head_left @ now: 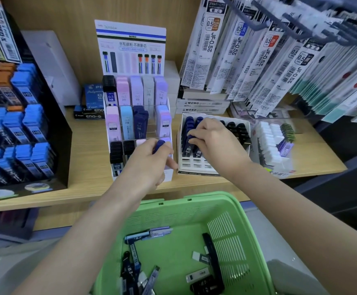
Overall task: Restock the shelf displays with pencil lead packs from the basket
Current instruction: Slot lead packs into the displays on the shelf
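A green basket point(232, 209) sits below the shelf edge with several pencil lead packs point(135, 258) lying loose in it. My left hand point(150, 162) grips a dark blue lead pack point(158, 145) in front of the white tiered display point(169, 173). My right hand point(211, 141) pinches another dark blue lead pack point(189, 145) in the left row of the small white display box point(194, 167), which holds dark blue and black packs.
A black stand with blue lead packs point(24, 128) fills the left of the wooden shelf point(88, 145). Refill packets hang on hooks point(279, 60) at upper right. A clear tray of white packs point(273, 143) stands right of the box. MONO cartons point(203, 106) are stacked behind.
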The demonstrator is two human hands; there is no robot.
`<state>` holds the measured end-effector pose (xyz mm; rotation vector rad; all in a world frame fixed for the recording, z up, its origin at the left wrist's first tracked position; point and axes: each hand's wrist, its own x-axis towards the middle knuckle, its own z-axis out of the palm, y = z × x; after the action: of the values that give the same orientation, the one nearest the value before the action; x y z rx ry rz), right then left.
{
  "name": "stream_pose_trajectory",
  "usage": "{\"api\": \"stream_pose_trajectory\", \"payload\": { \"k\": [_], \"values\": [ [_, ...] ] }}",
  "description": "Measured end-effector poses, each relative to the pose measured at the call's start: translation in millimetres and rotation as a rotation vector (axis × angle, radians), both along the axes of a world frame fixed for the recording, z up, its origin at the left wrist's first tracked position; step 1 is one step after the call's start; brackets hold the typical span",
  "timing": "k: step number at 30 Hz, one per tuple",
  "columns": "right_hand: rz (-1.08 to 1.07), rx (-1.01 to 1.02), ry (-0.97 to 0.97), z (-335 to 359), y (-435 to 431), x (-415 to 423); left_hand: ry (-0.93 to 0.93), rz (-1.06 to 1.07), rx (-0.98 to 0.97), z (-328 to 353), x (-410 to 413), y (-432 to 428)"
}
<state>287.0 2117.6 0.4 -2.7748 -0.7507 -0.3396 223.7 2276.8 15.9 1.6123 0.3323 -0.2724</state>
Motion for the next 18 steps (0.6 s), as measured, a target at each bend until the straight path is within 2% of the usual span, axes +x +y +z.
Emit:
{"api": "stream_pose_trajectory", "payload": {
  "k": [5,14,16,18],
  "values": [
    [-0.028,0.099,0.011,2.4,2.8,-3.0,-0.003,0.008,0.001,-0.1,0.3,1.0],
    [-0.009,0.028,-0.102,-8.6,-3.1,-3.0,0.028,0.0,-0.071,-1.4,3.3,1.8],
    [-0.023,0.117,-0.091,-6.1,-1.2,-7.4,0.067,-0.009,-0.131,-5.0,7.8,1.3],
    [-0.071,0.34,0.025,1.9,2.6,-19.1,0.093,-0.035,-0.176,-6.5,9.2,0.3]
  ]
}}
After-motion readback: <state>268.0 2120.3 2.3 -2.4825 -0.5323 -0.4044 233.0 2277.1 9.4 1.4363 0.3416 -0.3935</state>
